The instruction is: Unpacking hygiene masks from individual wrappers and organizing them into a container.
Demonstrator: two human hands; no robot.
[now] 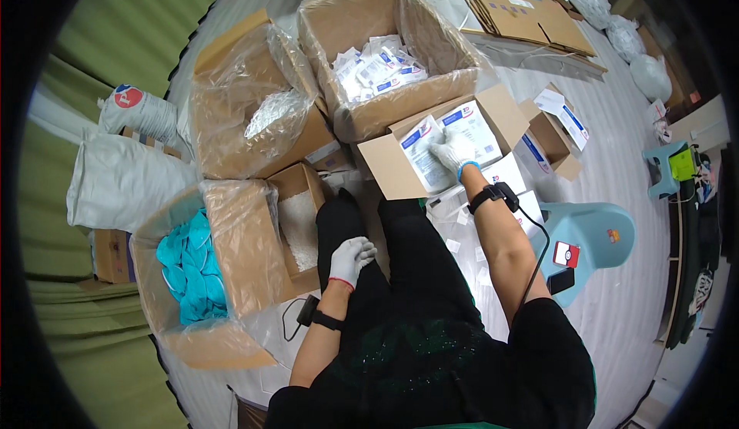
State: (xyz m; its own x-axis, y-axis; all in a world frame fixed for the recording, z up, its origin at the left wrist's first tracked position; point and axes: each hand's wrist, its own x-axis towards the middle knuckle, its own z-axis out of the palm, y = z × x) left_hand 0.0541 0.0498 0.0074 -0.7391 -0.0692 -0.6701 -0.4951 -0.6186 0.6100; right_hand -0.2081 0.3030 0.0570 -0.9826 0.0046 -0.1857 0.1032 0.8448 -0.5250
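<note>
At 8 o'clock, 1 open box [208, 346] holds heaped teal pads [192, 271]; near 6, the gloved left hand [352, 262] lies on the left leg [334, 225], fingers bent, though I cannot tell whether closed. At 2, the gloved right hand [455, 154] lies over 2 top white packets [422, 159] in 1 carton [385, 171], any pinch unclear, and at 3, 1 blue chair [600, 217] bears 1 phone [561, 281].

White-blue packets [421, 156] flat in open carton [387, 170]
</note>
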